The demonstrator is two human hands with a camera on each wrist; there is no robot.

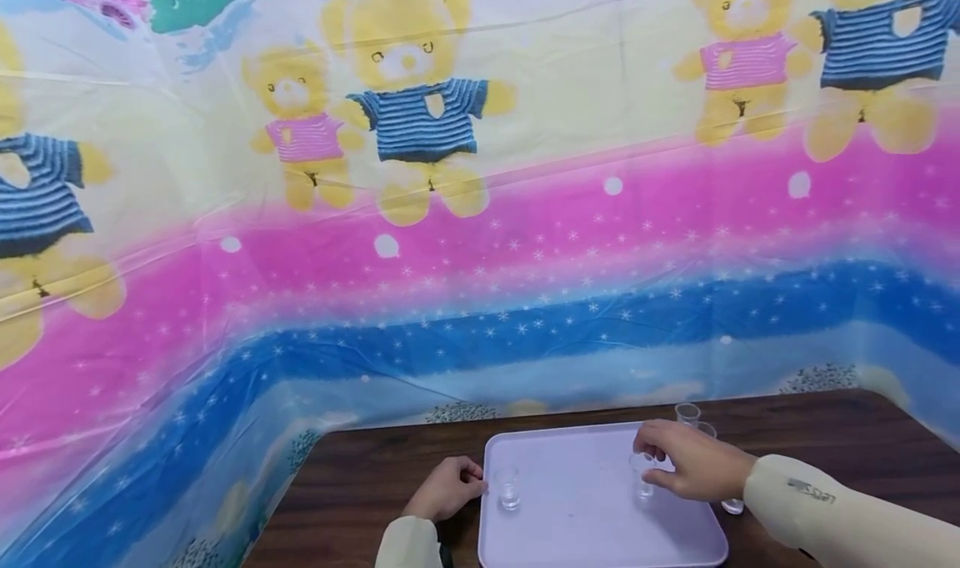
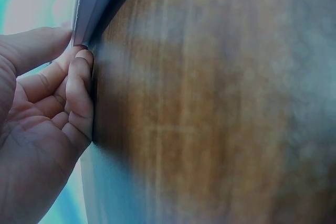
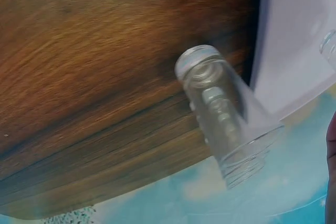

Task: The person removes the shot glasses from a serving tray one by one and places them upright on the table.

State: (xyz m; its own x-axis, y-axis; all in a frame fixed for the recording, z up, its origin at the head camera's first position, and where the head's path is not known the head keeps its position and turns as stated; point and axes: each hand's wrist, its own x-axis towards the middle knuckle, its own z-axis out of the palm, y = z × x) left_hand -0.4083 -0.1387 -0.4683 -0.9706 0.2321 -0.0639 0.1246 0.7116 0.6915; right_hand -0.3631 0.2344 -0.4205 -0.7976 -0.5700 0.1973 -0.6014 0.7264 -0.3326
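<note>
A pale lilac tray (image 1: 570, 501) lies on the dark wooden table. My left hand (image 1: 447, 489) is at its left edge; in the left wrist view the thumb (image 2: 39, 48) is on the rim and the curled fingers are beneath it. One small clear shot glass (image 1: 509, 493) stands on the tray near that side. At the tray's right part my right hand (image 1: 697, 459) grips another clear shot glass (image 1: 643, 478) between thumb and fingers. Whether its base touches the tray I cannot tell. Only a sliver of that hand shows in the right wrist view.
Beyond the tray's right edge, several clear glasses stand on the table (image 1: 817, 434), among them a far glass (image 1: 687, 414) and a near glass (image 1: 733, 507), partly behind my right arm. A tall-looking glass (image 3: 226, 114) fills the right wrist view's middle. A bear-print cloth (image 1: 525, 301) hangs behind.
</note>
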